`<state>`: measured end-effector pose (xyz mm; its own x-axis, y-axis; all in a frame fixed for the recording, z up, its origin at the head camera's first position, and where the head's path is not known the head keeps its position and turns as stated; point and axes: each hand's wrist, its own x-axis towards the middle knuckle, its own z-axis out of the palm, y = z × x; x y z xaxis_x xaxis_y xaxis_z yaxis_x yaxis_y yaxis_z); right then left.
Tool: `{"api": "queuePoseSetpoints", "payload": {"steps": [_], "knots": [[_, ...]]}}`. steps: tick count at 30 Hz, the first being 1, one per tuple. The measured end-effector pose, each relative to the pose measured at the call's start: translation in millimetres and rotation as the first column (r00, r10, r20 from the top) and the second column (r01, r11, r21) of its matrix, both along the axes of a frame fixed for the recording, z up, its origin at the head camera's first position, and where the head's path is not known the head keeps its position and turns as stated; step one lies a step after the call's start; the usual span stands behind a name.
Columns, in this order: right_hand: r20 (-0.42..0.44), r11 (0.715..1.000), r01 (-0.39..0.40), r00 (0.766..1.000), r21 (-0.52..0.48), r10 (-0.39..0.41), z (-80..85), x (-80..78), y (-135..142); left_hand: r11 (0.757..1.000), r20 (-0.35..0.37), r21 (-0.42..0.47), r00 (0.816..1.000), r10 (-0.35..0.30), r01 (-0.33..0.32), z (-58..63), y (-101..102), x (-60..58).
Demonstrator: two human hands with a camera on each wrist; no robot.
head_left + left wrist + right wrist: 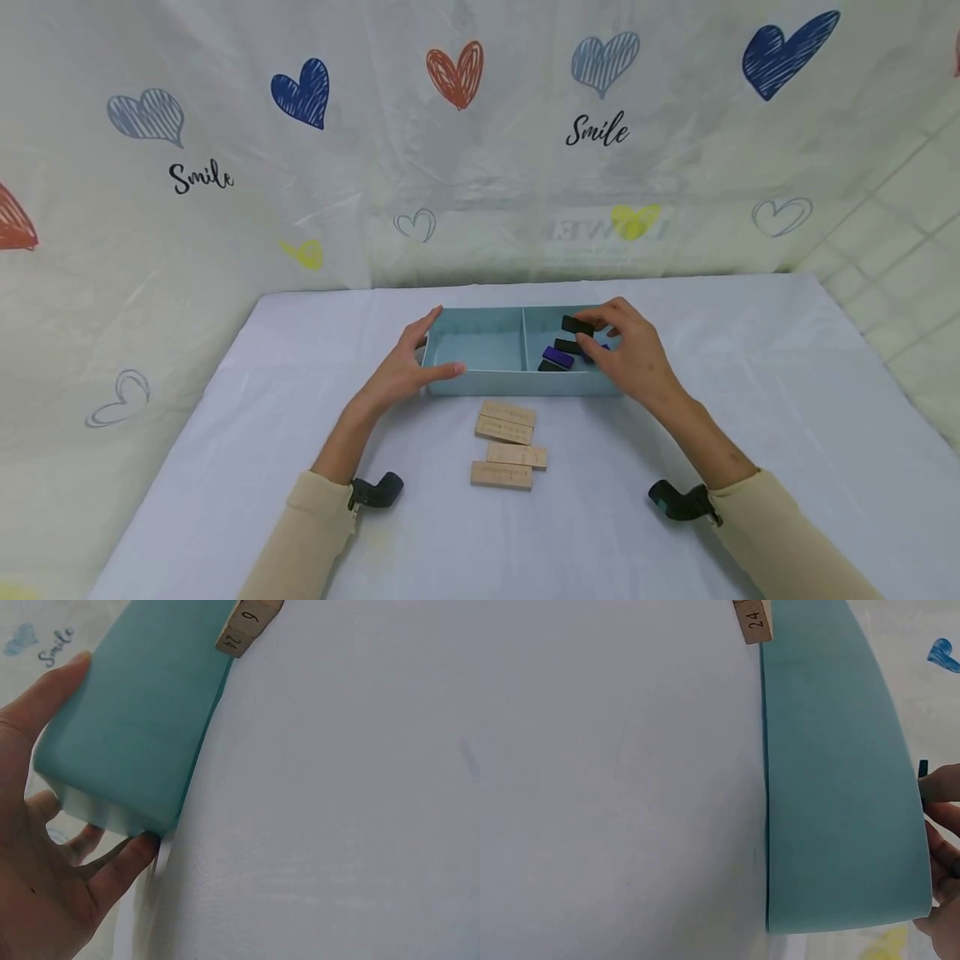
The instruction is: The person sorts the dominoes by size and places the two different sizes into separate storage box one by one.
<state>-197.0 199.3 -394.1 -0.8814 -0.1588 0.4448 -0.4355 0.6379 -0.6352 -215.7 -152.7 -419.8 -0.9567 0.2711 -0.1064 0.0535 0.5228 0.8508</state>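
A light-blue box (517,383) with a divider stands on the table, its left compartment showing bare. My left hand (401,367) holds the box's left end, thumb at the front rim and fingers round the side; the left wrist view shows those fingers (124,874) against the end wall. Over the right compartment, my right hand (637,354) pinches a small black block (576,325) between thumb and fingers. Below it in that compartment lie black blocks (567,346) and purple blocks (558,357), partly hidden by the hand and front wall.
Several flat wooden blocks (501,476) with printed marks lie in front of the box on the white-covered table (225,500). One shows numbers on its edge (238,628). Behind the table hangs a pale sheet (510,167) with hearts. Both wrists carry black cameras (378,490).
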Motion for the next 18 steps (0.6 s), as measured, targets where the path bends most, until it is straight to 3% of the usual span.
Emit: {"api": "queuePoseSetpoints", "payload": {"steps": [18], "knots": [[0.034,1.0,0.009,0.999,-0.028,-0.008,6.0,-4.6,-1.7,1.0,0.001,-0.004,1.0,0.006,-0.006,0.6,0.7,0.6]]}}
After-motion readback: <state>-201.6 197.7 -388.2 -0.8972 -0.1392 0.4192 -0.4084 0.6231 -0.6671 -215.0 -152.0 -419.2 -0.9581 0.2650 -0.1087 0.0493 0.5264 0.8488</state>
